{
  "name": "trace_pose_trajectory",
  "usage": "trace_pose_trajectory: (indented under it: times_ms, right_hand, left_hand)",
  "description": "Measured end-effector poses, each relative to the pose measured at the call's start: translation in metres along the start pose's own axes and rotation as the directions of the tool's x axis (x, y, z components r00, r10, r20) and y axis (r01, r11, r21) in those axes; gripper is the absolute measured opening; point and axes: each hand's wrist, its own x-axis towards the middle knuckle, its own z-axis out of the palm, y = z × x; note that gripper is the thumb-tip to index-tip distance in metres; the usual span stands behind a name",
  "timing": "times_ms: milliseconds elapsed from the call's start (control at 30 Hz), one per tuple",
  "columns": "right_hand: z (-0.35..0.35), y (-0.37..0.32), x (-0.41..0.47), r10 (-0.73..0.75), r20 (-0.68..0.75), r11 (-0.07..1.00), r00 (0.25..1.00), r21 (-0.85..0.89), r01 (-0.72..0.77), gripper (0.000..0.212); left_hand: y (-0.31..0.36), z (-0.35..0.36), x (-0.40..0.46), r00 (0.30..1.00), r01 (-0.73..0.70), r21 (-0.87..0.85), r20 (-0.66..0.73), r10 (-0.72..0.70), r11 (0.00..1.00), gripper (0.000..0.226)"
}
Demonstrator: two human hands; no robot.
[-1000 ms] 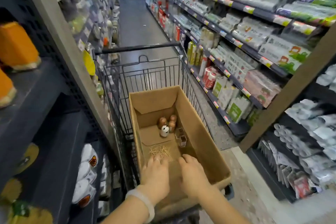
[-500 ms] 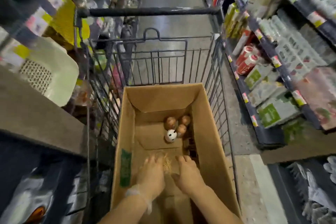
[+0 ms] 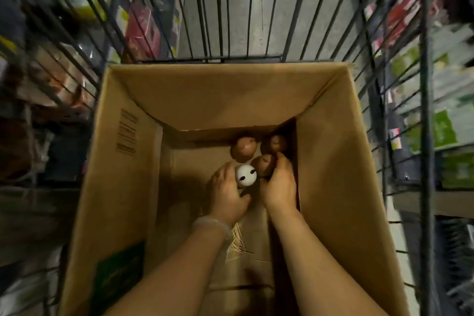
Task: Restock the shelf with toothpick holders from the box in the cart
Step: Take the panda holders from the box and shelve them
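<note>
Your left hand curls around the white holder and your right hand around a brown holder, at mid-frame deep in the box. Half a second ago both hands lay lower over the loose toothpicks; now the pickup has begun. Two more brown holders stand just above, inside the cart.

No text was legible. The cardboard box carried a block of dark printed lines on its left inner wall and a green label lower down, both too blurred to read.
</note>
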Motion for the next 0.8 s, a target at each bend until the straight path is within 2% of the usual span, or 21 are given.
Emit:
trace_pose_trajectory:
  times_ms: [133, 233, 300, 400, 533, 600, 700, 800]
  right_hand:
    - [0.015, 0.011, 0.012, 0.008, 0.008, 0.999, 1.0, 0.049, -0.009, 0.057]
    - [0.025, 0.016, 0.02, 0.004, 0.008, 0.997, 1.0, 0.078, -0.004, 0.049]
    - [0.029, 0.017, 0.025, 0.021, 0.024, 0.995, 0.999, 0.098, -0.023, 0.041]
    - [0.032, 0.016, 0.029, 0.048, 0.024, 0.993, 0.999, 0.109, -0.051, 0.037]
    - [0.027, 0.008, 0.023, 0.026, 0.003, 1.0, 1.0, -0.011, -0.026, 0.046]
    - [0.022, 0.001, 0.015, 0.022, -0.003, 1.0, 1.0, -0.005, -0.022, 0.053]
    - [0.014, -0.009, -0.003, 0.068, 0.039, 0.981, 0.997, 0.18, -0.074, 0.06]
    - [0.002, -0.02, -0.026, 0.103, 0.13, 0.927, 0.986, 0.346, -0.143, 0.062]
  left_hand:
    - [-0.013, 0.031, 0.027, 0.995, 0.0, -0.122, -0.096, -0.012, 0.993, 0.062]
    - [-0.019, 0.038, 0.039, 0.994, 0.007, -0.171, -0.11, -0.027, 0.985, 0.052]
    - [-0.024, 0.04, 0.042, 0.994, 0.011, -0.22, -0.101, -0.034, 0.975, 0.052]
    - [-0.021, 0.027, 0.037, 0.987, 0.077, -0.312, -0.11, -0.117, 0.947, 0.052]
    - [-0.014, 0.002, 0.018, 0.972, 0.168, -0.465, -0.07, -0.226, 0.869, 0.061]
    - [-0.014, -0.01, 0.005, 0.952, 0.21, -0.514, -0.085, -0.293, 0.832, 0.061]
    - [-0.009, -0.029, -0.017, 0.925, 0.271, -0.621, -0.045, -0.378, 0.736, 0.061]
    - [-0.001, -0.045, -0.039, 0.919, 0.261, -0.682, -0.04, -0.392, 0.683, 0.059]
